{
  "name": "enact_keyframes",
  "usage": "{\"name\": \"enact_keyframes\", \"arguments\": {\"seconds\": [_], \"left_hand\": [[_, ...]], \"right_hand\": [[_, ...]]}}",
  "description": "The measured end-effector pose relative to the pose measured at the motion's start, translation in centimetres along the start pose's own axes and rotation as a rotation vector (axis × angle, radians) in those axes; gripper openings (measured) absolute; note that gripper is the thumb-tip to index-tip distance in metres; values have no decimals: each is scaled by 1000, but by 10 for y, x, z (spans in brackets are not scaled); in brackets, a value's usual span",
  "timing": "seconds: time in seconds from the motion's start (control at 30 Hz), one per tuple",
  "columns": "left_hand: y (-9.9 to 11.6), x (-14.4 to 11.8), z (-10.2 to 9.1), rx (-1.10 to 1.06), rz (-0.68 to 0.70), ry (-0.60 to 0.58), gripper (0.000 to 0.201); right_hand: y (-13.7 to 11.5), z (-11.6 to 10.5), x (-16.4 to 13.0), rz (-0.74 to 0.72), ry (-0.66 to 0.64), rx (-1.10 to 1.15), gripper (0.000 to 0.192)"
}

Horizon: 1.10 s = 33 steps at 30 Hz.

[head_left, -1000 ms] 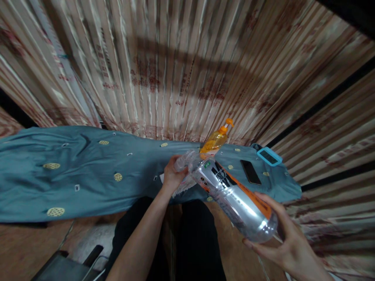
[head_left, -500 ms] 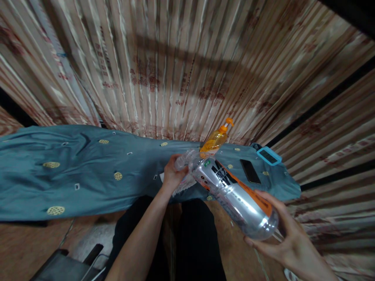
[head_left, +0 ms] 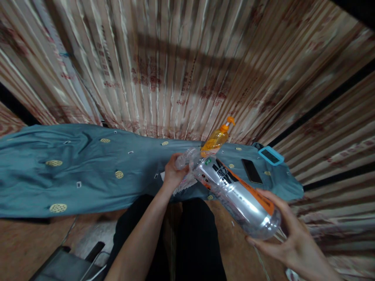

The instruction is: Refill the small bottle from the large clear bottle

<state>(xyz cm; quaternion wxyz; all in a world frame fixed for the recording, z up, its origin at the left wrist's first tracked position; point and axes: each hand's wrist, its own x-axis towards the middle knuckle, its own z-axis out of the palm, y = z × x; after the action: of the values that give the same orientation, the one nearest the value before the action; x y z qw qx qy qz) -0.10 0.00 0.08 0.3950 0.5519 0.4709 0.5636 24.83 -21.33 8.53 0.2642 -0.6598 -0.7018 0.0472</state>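
A large clear plastic bottle with a silver, black and orange label slants across the view, its base toward the lower right. My right hand is wrapped round the base end, thumb below and fingers above. At the other end my left hand is closed on the clear, narrow neck part; whether this is one piece with the bottle is hard to see. Under that hand lies a crinkled wrapper, partly covered. Just behind the bottle stands an amber pump bottle with an orange pump head.
A blue-green cloth with pineapple prints covers the long surface. To the right lie a black phone and a light-blue framed device. A patterned curtain hangs behind. A dark grey object stands on the floor at lower left.
The whole view has shifted very slightly. Both hands keep the same hold on the plastic bottle, which stays at nearly the same slant.
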Motion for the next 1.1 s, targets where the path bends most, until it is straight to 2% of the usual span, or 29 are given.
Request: {"name": "enact_keyframes", "arguments": {"seconds": [0.27,1.1], "left_hand": [[0,0,0,24,-37,11,36],[2,1,0,13,-28,8,35]], "right_hand": [[-2,-2,3,-22,6,-39,84],[-8,-5,5,-49,8,-83,80]]}}
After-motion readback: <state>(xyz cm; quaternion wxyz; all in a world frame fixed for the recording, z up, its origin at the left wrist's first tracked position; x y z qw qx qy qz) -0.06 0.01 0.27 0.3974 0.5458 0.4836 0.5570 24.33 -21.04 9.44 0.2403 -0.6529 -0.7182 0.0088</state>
